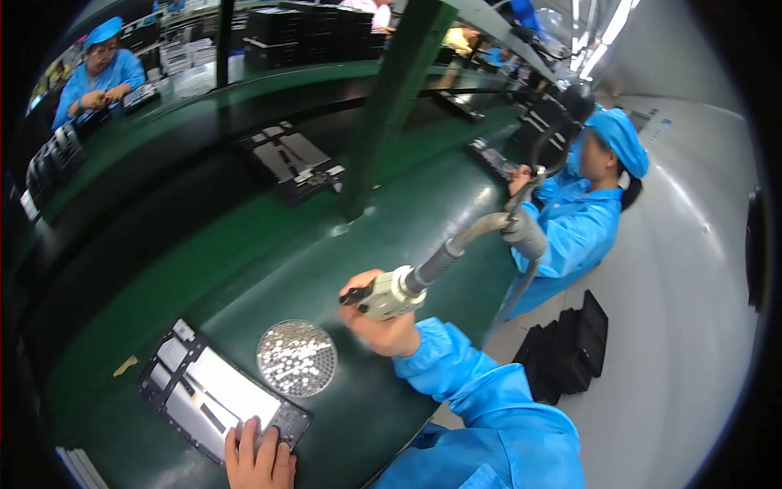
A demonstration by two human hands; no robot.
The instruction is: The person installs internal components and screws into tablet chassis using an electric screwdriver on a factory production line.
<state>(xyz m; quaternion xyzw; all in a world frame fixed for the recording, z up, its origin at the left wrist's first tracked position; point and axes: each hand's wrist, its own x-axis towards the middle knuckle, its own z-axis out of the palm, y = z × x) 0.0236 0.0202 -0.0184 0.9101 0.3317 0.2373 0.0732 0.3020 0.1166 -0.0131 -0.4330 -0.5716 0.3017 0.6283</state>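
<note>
Tablet chassis [230, 385], lower-left of frame, could skid if our flattened left hand [259, 458] slackens; our right hand [376, 330] grips the power tool [394, 295].

Tool [391, 295] cream, tip [354, 295] black, hose [440, 262] grey-beige. Tray [260, 359] silvery, speckled with shiny dots. Device [216, 391] black-framed — silver and white panels [240, 385]. Bench [236, 285] and post [399, 98] dark green. Sleeve [481, 383] bright blue — co-worker's cap [623, 138], smock [577, 236] match. Floor boxes [562, 350] black.

In your right hand [379, 330] you grip a cream tool [391, 295], tilted, with a ribbed grey neck. Under your left hand [259, 463]'s fingertips, an opened tablet [224, 387], black-edged with white and silver panels, lies flat, slanting.
</note>
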